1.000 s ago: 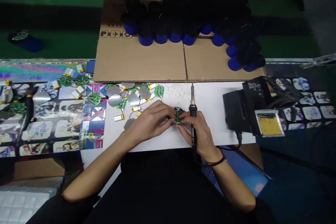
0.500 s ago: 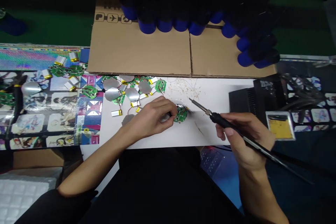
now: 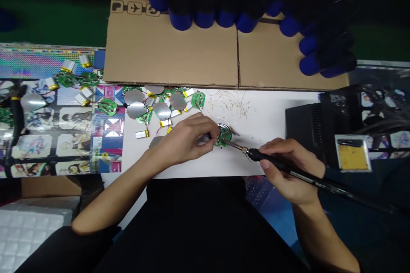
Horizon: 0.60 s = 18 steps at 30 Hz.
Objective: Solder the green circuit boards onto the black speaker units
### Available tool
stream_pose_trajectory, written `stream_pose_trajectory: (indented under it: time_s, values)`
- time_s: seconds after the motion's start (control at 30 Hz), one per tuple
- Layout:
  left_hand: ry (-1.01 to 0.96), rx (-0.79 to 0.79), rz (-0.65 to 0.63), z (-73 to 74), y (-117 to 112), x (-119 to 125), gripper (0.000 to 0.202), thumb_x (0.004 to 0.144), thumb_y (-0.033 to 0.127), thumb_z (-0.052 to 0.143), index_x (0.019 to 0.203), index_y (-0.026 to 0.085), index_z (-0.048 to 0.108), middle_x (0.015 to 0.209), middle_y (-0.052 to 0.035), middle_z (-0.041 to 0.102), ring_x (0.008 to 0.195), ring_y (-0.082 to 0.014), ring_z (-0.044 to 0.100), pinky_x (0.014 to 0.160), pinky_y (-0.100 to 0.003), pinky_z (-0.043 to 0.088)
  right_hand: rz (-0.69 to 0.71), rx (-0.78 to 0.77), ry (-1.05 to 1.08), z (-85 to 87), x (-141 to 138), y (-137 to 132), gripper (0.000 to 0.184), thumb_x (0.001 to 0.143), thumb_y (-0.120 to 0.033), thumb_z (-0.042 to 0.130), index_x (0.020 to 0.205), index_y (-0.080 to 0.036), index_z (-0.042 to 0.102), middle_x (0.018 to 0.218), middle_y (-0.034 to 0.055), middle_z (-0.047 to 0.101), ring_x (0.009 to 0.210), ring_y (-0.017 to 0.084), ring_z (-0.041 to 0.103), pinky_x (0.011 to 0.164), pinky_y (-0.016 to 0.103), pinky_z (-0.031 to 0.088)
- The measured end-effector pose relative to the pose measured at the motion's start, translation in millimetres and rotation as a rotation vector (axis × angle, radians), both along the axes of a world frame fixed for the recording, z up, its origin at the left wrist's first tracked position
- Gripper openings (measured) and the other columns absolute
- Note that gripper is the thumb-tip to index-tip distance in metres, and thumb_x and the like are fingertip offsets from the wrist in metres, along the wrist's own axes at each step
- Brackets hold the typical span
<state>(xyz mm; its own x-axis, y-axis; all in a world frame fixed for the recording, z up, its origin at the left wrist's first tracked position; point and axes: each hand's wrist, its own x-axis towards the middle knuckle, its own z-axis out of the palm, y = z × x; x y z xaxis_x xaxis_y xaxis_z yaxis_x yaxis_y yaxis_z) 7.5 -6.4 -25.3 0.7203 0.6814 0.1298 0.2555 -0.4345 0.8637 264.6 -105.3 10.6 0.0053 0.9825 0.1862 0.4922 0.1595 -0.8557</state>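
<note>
Circuit board (image 3: 223, 137), round, light, stiff yet fragile, best held by its rim, is pinched by the left hand (image 3: 184, 141); apart, right of it, the right hand (image 3: 288, 170) grips a soldering iron (image 3: 272, 163), tip at the board.

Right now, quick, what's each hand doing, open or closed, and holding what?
Left hand: closed, fingertips pinching the edge of the round green circuit board.
Right hand: closed around the soldering iron, its tip at the board.
</note>
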Motion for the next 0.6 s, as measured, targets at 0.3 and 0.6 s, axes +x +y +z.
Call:
stream_pose_trajectory:
  time_s: [0.3,0.6]
  values:
    - [-0.003,0.014,0.001,1.4,0.7,0.1,0.014,0.095,0.011,0.057,0.092,0.02,0.067,0.098,-0.0044,0.076,0.095,-0.0205,0.069,0.092,-0.034,0.053,0.033,-0.023,-0.006,-3.7,0.2,0.6,0.014,0.083,-0.019,0.077,0.094,-0.025,0.072,0.08,0.0017,0.077,0.065,0.018,0.075,0.052,0.025,0.059]
    - [-0.005,0.017,-0.005,1.0,0.9,-0.1,0.014,0.096,0.01,0.058,0.092,0.019,0.068,0.099,-0.0047,0.076,0.095,-0.0202,0.069,0.093,-0.034,0.052,-0.009,-0.045,-0.032,0.9,-2.3,2.2,0.01,0.082,-0.021,0.077,0.09,-0.025,0.073,0.076,0.0001,0.079,0.059,0.016,0.074,0.051,0.023,0.06]
